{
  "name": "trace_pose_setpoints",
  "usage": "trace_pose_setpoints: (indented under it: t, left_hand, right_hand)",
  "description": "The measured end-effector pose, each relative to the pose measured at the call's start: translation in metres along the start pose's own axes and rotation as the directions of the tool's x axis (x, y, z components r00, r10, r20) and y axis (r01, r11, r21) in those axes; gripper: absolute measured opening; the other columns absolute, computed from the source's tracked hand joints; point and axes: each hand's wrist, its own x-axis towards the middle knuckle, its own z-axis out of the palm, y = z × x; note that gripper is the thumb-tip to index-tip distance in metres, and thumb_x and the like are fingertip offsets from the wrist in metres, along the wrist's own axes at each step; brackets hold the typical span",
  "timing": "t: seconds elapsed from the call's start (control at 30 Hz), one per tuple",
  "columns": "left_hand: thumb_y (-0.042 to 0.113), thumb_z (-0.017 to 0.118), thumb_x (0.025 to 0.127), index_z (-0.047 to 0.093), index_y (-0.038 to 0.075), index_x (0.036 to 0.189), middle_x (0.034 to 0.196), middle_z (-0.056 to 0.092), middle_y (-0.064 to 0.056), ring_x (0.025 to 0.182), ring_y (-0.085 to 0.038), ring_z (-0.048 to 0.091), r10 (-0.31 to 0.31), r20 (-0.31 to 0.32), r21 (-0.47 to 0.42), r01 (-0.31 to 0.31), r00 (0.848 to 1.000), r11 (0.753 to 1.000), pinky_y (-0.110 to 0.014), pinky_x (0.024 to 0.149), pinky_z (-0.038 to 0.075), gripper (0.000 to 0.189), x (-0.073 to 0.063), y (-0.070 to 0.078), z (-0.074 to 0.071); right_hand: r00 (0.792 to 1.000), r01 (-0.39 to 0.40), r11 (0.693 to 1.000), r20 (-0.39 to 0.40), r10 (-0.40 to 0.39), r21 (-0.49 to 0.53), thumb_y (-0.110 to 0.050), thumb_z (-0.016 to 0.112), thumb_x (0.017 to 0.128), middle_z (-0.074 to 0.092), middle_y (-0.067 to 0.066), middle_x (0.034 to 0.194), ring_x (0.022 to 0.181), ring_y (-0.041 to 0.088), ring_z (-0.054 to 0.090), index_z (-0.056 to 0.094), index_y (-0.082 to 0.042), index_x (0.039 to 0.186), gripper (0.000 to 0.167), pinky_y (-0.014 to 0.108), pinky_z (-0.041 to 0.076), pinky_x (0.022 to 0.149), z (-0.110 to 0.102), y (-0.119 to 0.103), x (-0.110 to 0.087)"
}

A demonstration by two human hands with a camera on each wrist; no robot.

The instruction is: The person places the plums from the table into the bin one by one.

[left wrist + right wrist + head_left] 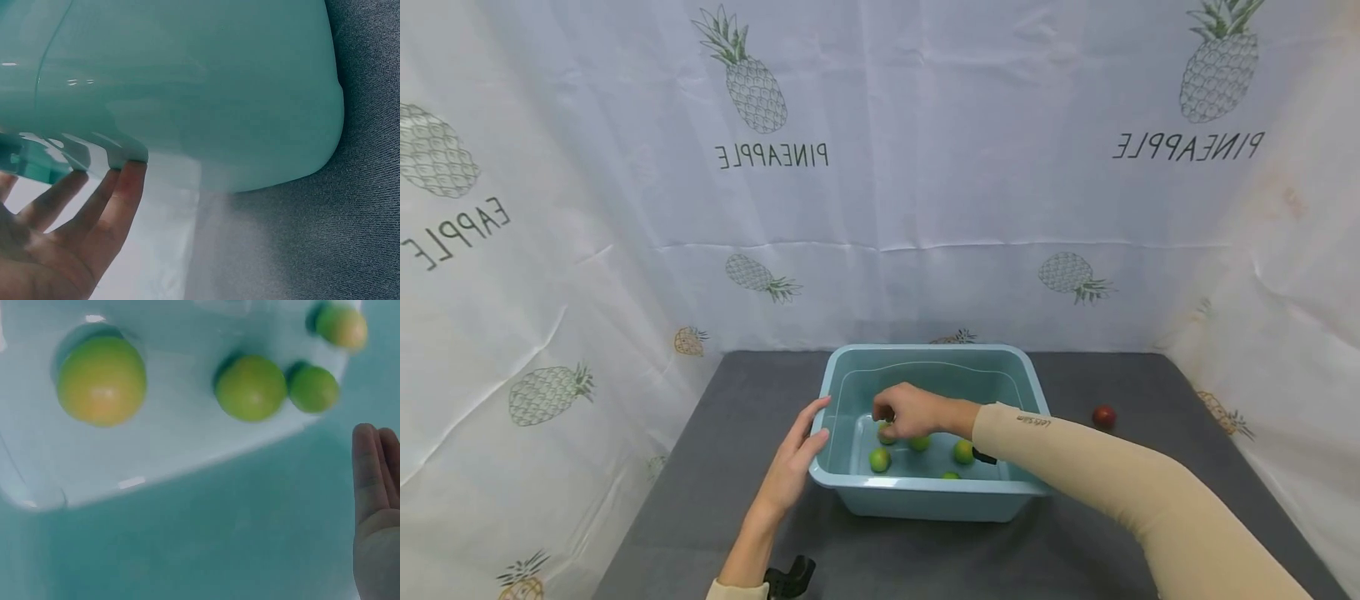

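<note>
A light blue plastic basin [925, 497] stands on a dark grey cloth, with several small round green fruits inside, including a green fruit [880, 459] and another [250, 387] with a yellowish tinge. My left hand [787, 471] is at the basin's left side. In the left wrist view its extended fingers [125, 200] touch the outside of the basin near the rim. My right hand [917, 411] reaches into the basin, bent down over the fruits. In the right wrist view its fingers [369, 469] look straight and apart from the fruits; its thumb is hidden there.
A round red fruit [1103, 417] lies on the dark cloth [700, 500] to the right of the basin. White curtains [925, 208] with printed pineapples hang behind and on both sides. My right forearm [1097, 471] crosses over the basin's right rim.
</note>
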Motion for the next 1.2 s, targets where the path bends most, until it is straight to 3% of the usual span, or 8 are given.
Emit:
trace_pose_setpoints:
  t: [0.3,0.7,0.83,1.2]
  left_hand:
    - [0.03,0.047,0.108,0.041,0.023,0.154,0.163,0.03,-0.011,0.148,-0.036,0.03,0.021,-0.007,0.003,-0.021,1.0,1.0,-0.067,0.11,0.026,0.047,-0.001,-0.003,0.001]
    - [0.03,0.046,0.108,0.041,0.027,0.154,0.162,0.033,-0.01,0.143,-0.035,0.037,0.019,0.0,0.015,-0.019,1.0,1.0,-0.063,0.105,0.032,0.046,-0.001,-0.003,-0.001]
    - [0.03,0.046,0.108,0.04,0.027,0.154,0.162,0.032,-0.011,0.143,-0.035,0.037,0.019,0.006,0.021,-0.019,1.0,1.0,-0.062,0.104,0.033,0.046,-0.001,-0.004,-0.003]
    - [0.027,0.046,0.108,0.04,0.023,0.154,0.16,0.034,-0.014,0.138,-0.036,0.041,0.027,0.016,0.007,-0.027,1.0,1.0,-0.057,0.101,0.037,0.047,0.0,-0.003,-0.004]
  right_hand:
    - [0.992,-0.006,0.998,-0.127,0.013,0.06,-0.018,0.07,0.097,0.067,-0.007,0.102,0.095,0.01,0.063,0.07,-0.016,0.106,0.009,0.03,0.051,0.085,-0.039,-0.016,-0.019]
    - [0.954,0.005,0.996,-0.299,0.023,0.091,-0.018,0.067,0.099,0.069,-0.005,0.099,0.094,0.012,0.064,0.072,-0.011,0.106,0.011,0.032,0.054,0.087,-0.092,-0.046,-0.064]
    - [0.932,0.003,0.997,-0.362,0.023,0.072,-0.017,0.068,0.098,0.069,-0.005,0.099,0.094,0.013,0.064,0.073,-0.009,0.106,0.012,0.034,0.053,0.087,-0.103,-0.055,-0.079]
    - [0.843,-0.024,0.998,-0.536,0.055,0.066,-0.014,0.07,0.097,0.07,-0.004,0.102,0.096,0.013,0.065,0.073,-0.013,0.106,0.01,0.04,0.054,0.088,-0.119,-0.066,-0.123]
